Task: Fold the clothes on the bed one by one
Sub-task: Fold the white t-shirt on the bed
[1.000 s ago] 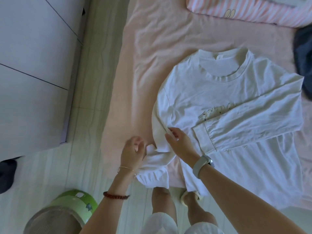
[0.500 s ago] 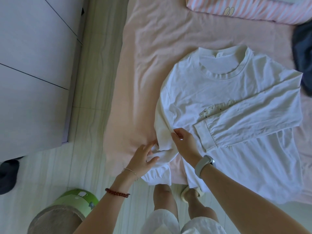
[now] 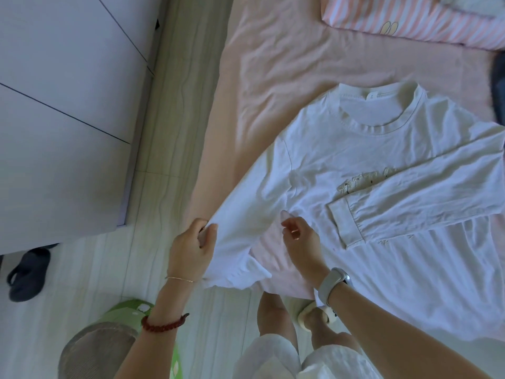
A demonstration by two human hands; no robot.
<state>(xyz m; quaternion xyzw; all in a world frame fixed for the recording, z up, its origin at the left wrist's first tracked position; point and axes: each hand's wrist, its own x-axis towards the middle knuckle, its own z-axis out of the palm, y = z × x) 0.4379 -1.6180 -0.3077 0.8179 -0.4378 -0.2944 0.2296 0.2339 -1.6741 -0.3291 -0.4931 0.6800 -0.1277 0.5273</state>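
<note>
One sleeve is already lying folded across the chest of the white long-sleeve shirt (image 3: 382,170), cuff pointing twd the person, so the other sleeve (image 3: 240,214) is the step in hand. The shirt is lying face up on the pink bed sheet (image 3: 273,64), collar away from the person, hem near the bed edge closest to them.

The left hand (image 3: 191,247) is gripping the loose sleeve near its lower end, fingers and thumb curled round the fabric, pulling it out sideways off the bed edge. Prob. it's being held taut like this to take out bunching before it gets laid across the body. The cuff is hanging just below that hand, over the floor.

The right hand (image 3: 300,242) is sitting at the underarm area w/ fingers curled; it looks to be pinching a bit of cloth at the side seam, likely acting as the anchor/pivot so the body doesn't slide while the sleeve is pulled. Contact is small, so that's a judgement.

A striped pillow (image 3: 410,26) is lying at the top of the bed, and a dark garment (image 3: 498,86) is waiting at the right edge, apart from the shirt. Task looks early: 1st item still mid-fold.
</note>
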